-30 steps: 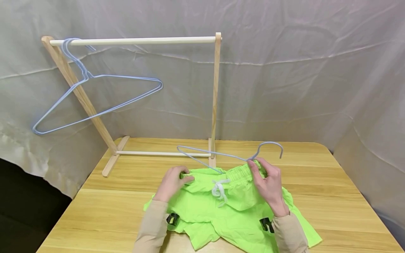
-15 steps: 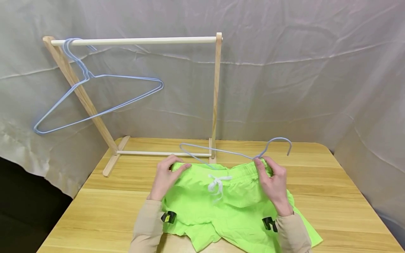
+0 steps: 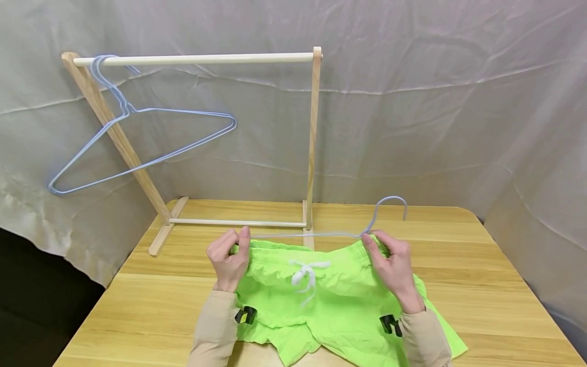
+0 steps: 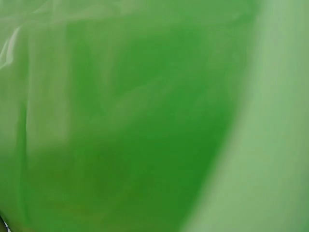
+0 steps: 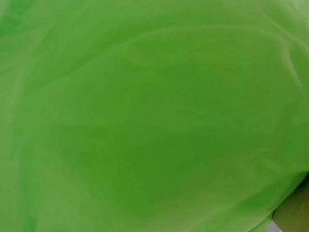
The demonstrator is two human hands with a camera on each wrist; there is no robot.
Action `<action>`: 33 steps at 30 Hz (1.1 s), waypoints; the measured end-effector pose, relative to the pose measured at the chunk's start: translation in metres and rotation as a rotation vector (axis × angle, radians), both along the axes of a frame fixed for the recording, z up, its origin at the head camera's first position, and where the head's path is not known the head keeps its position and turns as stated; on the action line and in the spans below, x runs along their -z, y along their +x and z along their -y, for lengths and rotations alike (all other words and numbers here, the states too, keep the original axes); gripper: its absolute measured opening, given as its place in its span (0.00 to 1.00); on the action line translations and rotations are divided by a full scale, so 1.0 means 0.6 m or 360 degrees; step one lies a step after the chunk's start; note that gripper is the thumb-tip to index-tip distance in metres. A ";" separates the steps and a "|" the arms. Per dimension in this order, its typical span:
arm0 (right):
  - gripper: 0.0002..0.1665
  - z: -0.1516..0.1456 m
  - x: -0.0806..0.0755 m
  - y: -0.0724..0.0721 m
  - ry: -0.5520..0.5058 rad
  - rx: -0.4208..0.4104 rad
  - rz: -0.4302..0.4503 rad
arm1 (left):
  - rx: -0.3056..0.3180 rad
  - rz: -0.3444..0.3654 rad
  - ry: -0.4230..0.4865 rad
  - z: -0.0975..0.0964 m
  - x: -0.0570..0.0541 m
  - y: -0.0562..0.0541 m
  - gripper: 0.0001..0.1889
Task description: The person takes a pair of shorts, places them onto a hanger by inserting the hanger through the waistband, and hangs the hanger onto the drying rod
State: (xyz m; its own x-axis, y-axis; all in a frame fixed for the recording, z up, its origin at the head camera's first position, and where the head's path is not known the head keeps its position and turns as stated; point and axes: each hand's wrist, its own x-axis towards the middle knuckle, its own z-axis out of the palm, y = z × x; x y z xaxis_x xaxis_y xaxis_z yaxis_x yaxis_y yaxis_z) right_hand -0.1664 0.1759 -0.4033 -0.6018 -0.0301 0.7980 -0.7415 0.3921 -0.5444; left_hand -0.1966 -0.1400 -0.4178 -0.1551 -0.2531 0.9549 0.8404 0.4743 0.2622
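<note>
Neon green shorts (image 3: 330, 306) with a white drawstring bow (image 3: 306, 273) lie spread toward me, their waistband raised off the table between my hands. My left hand (image 3: 229, 259) grips the left end of the waistband, thumb up. At the right end, my right hand (image 3: 393, 261) pinches the waistband together with the neck of a blue wire hanger (image 3: 390, 199). The hanger's hook rises above the right hand, and one arm of it runs left behind the waistband to the left hand. Its lower part is hidden in the shorts. Green cloth (image 5: 154, 121) fills both wrist views.
A wooden rack (image 3: 314, 137) with a white top rail (image 3: 206, 59) stands at the back left. Blue hangers (image 3: 183, 149) hang at its left end. Grey curtain (image 3: 412, 127) surrounds the wooden table (image 3: 477, 285) behind and at the sides.
My left hand has moved outward to the left and tightened its grip, stretching the waistband. The hanger's left end has dropped behind the waistband and its hook has tipped more upright.
</note>
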 end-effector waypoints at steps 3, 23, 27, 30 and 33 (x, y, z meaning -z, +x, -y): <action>0.13 -0.001 0.002 0.001 0.0014 -0.0048 0.0030 | 0.0017 -0.0003 -0.0066 0.001 -0.003 0.001 0.33; 0.08 0.017 0.002 0.003 0.0258 -0.0132 -0.0048 | 0.0090 0.0305 -0.0790 -0.022 -0.012 0.018 0.23; 0.07 0.026 0.003 0.004 0.0284 -0.0124 -0.0073 | 0.0090 0.0336 -0.0883 -0.033 -0.011 0.021 0.22; 0.06 0.031 0.005 0.006 0.0301 -0.0127 -0.0061 | 0.0094 0.0354 -0.0928 -0.041 -0.011 0.024 0.22; 0.06 0.035 0.006 0.006 0.0324 -0.0131 -0.0084 | 0.0110 0.0376 -0.0967 -0.049 -0.010 0.026 0.22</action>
